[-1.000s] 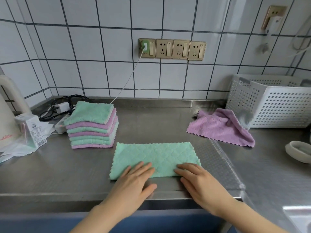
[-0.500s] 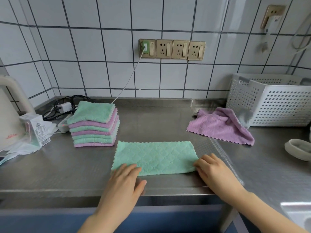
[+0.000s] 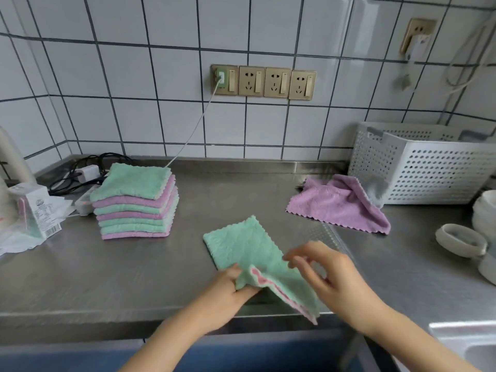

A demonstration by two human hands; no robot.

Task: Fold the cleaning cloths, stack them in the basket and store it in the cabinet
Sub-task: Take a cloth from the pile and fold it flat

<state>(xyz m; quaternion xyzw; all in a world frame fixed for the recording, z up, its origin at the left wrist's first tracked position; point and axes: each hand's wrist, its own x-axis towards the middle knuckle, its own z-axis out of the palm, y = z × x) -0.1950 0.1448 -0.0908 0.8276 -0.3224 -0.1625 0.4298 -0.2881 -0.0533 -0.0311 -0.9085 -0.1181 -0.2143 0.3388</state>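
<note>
Rightward, white perforated basket (image 3: pixel 434 167), contents hidden behind its wall.

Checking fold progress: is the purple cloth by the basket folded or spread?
Not folded: the purple cloth lies loosely spread on the counter, one corner flopped over, its far edge against the white basket.

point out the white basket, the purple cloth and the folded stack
white basket (image 3: pixel 434 173), head view, perforated front wall
purple cloth (image 3: pixel 331 204), head view, flat middle
folded stack (image 3: pixel 131 181), head view, top green cloth
</note>
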